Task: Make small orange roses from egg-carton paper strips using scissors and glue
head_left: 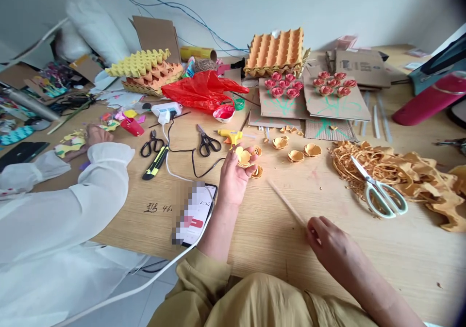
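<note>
My left hand (pixel 233 179) is raised over the table, its fingers closed around a small orange-yellow cardboard flower (pixel 243 157). My right hand (pixel 324 242) grips one end of a thin pale stick (pixel 287 203), whose far end points up and left toward the flower without touching it. Just behind my left fingers lie two more small flowers, partly hidden. To their right, several cup-shaped flowers (pixel 296 156) sit on the tabletop (pixel 262 239). A yellow glue gun (pixel 230 136) rests beyond my left hand.
White-handled scissors (pixel 386 198) lie on orange egg-carton scraps (pixel 400 167) at right. Black scissors (pixel 208 142), a box cutter (pixel 156 163) and a phone (pixel 198 215) with a white cable are nearby. Cardboard panels (pixel 337 106) bear red flowers. A co-worker's sleeve (pixel 98 186) extends from the left.
</note>
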A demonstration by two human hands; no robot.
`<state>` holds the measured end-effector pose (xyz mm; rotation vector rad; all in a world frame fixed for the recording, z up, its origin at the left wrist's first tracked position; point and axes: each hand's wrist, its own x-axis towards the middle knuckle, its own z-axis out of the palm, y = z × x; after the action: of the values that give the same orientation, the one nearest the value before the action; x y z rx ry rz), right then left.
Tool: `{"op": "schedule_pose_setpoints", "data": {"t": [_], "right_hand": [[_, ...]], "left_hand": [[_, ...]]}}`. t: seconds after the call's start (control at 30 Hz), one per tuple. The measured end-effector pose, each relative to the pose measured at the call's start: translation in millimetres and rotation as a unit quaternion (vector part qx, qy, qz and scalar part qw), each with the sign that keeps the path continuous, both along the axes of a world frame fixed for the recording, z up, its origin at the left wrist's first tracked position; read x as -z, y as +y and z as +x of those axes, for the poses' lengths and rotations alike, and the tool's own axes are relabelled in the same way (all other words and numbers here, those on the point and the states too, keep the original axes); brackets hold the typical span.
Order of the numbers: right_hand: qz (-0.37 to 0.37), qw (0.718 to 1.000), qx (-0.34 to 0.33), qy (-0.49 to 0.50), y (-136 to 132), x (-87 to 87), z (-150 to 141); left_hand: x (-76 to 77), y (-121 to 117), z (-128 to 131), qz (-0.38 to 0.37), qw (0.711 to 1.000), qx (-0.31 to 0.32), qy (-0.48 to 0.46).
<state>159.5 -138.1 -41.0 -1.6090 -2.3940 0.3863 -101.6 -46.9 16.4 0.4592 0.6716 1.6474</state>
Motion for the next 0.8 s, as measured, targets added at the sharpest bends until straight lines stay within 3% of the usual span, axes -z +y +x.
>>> {"op": "schedule_pose_setpoints", "data": {"t": [0.1, 0.17, 0.4, 0.5, 0.6, 0.8], "right_hand": [[0.000, 0.998, 0.068, 0.014, -6, 1.6, 17], [-0.016, 0.997, 0.064, 0.027, -4, -1.1, 16], [-0.024, 0.998, 0.032, 0.051, 56, -7.0, -53], [-0.024, 0.998, 0.039, 0.052, 73, -2.5, -63], [-0.019, 0.996, 0.069, 0.052, 67, -0.6, -48], [-0.030, 0.993, 0.094, 0.057, 18, -3.0, -7]], "left_hand": [[-1.2, 0, 0, -0.004, 1.000, 0.009, -0.021], [-1.4, -1, 0, -0.005, 1.000, 0.018, -0.023], [-0.6, 0, 2, -0.021, 1.000, 0.017, -0.012], [-2.6, -1, 2, -0.031, 0.999, 0.019, -0.020], [-4.7, -2, 2, -0.031, 0.998, 0.031, -0.036], [-6.1, -4, 4, -0.047, 0.995, 0.063, -0.056]]}}
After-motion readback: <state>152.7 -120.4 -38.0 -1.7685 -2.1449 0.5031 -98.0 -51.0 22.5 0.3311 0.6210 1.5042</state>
